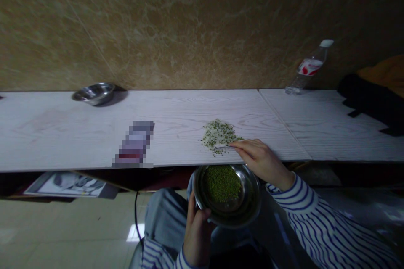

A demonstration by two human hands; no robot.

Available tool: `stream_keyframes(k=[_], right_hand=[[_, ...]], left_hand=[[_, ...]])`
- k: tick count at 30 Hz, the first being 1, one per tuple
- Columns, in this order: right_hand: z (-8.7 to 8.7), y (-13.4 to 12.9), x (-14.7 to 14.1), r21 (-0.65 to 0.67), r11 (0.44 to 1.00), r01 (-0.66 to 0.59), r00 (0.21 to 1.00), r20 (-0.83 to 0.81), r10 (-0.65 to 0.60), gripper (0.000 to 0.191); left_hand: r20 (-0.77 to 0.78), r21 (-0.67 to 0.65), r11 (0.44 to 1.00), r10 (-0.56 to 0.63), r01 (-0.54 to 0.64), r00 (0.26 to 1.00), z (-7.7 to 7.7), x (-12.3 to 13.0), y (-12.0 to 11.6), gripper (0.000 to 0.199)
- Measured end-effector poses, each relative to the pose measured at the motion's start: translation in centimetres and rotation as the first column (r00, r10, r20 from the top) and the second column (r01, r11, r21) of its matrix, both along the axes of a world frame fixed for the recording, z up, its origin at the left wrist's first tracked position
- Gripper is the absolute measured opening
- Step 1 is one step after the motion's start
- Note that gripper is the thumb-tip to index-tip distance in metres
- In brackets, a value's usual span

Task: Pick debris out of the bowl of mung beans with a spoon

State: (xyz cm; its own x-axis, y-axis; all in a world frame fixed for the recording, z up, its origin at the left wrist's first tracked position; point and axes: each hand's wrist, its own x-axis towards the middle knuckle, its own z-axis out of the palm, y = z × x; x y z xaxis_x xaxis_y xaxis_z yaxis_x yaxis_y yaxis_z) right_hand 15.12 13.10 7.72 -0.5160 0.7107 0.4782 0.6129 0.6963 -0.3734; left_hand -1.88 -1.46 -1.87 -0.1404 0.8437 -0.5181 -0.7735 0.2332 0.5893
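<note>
Two bare hands are in view. The left hand (199,229) is clamped on the rim of a steel bowl (251,201), thumb on the near left side and fingers around the outside. The bowl is above the lap, just in front of the table (176,101), with green beans (221,183) gathered toward its far left side. The right hand (257,157) has its fingertips together on a thin utensil (222,148), whose exact shape is too small to tell. The utensil reaches the near side of a pile (218,133) of mixed green and white grains, spread on the table near its front edge. A second bowl (96,93) is at the back left, near the wall (176,29); a pixelated item (135,143) lies left of the pile. A clear bottle (307,69) with a white cap stands at the back right, near dark cloth (374,98).
</note>
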Motion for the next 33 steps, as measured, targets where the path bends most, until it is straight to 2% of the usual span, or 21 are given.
stream_keyframes(k=[4,15,33], right_hand=[[0.3,0.0,-0.1,0.002,1.000,0.027,1.000,-0.009,-0.027,0.027],[0.1,-0.8,0.3,0.016,1.000,-0.003,1.000,0.005,0.003,0.027],[-0.1,-2.1,2.9,0.041,0.980,0.192,0.981,0.031,-0.194,0.025]], left_hand=[[-0.006,0.000,1.000,0.030,-0.030,1.000,-0.2,0.2,0.1,0.071],[-0.015,-0.004,1.000,0.025,-0.025,1.000,0.3,0.2,0.2,0.076],[0.008,0.003,1.000,0.014,-0.014,1.000,0.8,0.5,0.2,0.076]])
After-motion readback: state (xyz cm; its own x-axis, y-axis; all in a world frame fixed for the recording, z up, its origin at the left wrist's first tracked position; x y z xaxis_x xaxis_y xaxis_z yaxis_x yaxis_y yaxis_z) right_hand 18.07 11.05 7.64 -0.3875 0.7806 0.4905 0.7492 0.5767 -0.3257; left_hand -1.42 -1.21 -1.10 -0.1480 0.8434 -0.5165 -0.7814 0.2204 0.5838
